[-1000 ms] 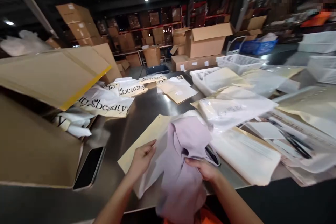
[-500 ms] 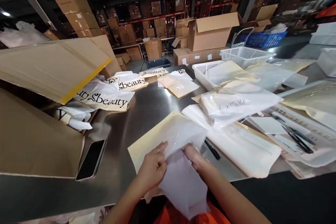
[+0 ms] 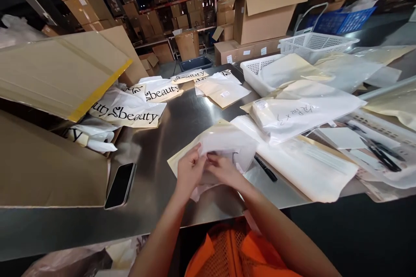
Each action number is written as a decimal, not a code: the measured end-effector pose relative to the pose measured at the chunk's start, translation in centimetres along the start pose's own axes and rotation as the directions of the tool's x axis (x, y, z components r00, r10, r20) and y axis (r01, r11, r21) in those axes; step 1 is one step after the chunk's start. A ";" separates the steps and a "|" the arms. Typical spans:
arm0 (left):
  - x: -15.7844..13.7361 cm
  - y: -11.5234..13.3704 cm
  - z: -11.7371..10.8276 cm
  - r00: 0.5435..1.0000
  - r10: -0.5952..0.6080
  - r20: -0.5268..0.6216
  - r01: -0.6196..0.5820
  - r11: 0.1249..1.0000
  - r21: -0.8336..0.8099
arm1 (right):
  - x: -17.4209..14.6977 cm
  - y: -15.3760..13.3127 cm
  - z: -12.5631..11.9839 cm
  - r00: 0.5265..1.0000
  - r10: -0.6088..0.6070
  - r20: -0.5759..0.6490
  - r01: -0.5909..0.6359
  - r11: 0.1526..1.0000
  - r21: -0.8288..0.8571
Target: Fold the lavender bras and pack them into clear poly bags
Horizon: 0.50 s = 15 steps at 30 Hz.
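A white plastic mailer bag [image 3: 224, 135] with a pale yellow edge lies on the steel table [image 3: 147, 169] in front of me. My left hand [image 3: 190, 169] pinches the bag's near side, fingers closed on the thin white material. Close beside it, my right hand [image 3: 224, 169] is also closed at the bag, its fingertips bent inward and nearly meeting the left ones. Part of the bag is crumpled under both hands, and the exact grip of the fingertips is hidden. A black marker pen [image 3: 265, 169] lies just right of the bag.
On the left, a phone [image 3: 120, 186] rests by an open cardboard box [image 3: 48, 164]. Printed mailers [image 3: 136, 114] lie behind it. To the right are stacked white packages [image 3: 302, 110], a white basket [image 3: 256, 68] and a tray [image 3: 390, 134] holding scissors [image 3: 380, 153].
The white flap that hung over the table edge toward me is now drawn up at the bag. My right hand has moved left, close to my left hand. The view has tilted downward.
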State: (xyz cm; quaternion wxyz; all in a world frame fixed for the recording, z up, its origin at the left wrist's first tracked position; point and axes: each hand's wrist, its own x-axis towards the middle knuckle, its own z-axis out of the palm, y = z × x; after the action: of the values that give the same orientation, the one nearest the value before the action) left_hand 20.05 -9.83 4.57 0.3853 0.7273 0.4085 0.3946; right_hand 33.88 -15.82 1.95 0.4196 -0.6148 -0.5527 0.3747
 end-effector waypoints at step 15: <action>2.5 -0.1 -2.9 0.987 0.107 0.123 -0.119 0.988 0.095 | -8.1 3.7 -0.6 0.971 0.184 0.155 -0.192 0.981 0.036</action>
State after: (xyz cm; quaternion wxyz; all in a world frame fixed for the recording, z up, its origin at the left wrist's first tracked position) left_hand 18.34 -6.85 6.25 0.3479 0.7900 0.3628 0.3511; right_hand 34.89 -24.09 -1.36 0.3549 -0.6235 -0.5124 0.4720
